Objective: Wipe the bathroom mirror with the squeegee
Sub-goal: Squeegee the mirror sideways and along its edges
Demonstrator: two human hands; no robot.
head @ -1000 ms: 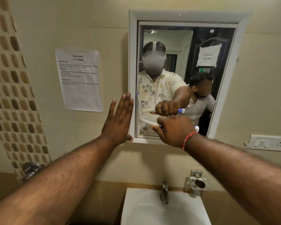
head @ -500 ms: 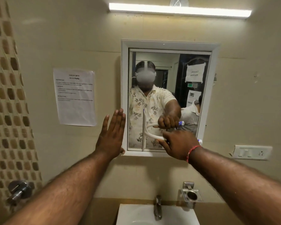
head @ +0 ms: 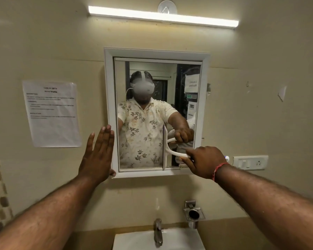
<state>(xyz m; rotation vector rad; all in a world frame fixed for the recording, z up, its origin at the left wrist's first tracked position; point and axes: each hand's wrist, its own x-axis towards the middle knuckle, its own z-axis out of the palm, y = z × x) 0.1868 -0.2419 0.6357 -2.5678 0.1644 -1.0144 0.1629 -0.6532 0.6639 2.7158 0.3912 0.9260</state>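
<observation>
Head view: right hand (head: 204, 162) fingers grip the squeegee (head: 165, 150), blade upright against the mirror (head: 143, 112)'s lower right, left hand (head: 98, 156) open flat beside its frame.

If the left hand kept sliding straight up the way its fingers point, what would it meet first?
The left hand lies open and flat at the mirror's left edge, fingers overlapping its white frame. Straight up it would probably just run along that frame; nothing else shows in the line. Whether the fingertips press the frame is unclear.

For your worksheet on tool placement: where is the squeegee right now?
The squeegee stands upright against the mirror's lower right glass, gripped by the right hand.
</observation>
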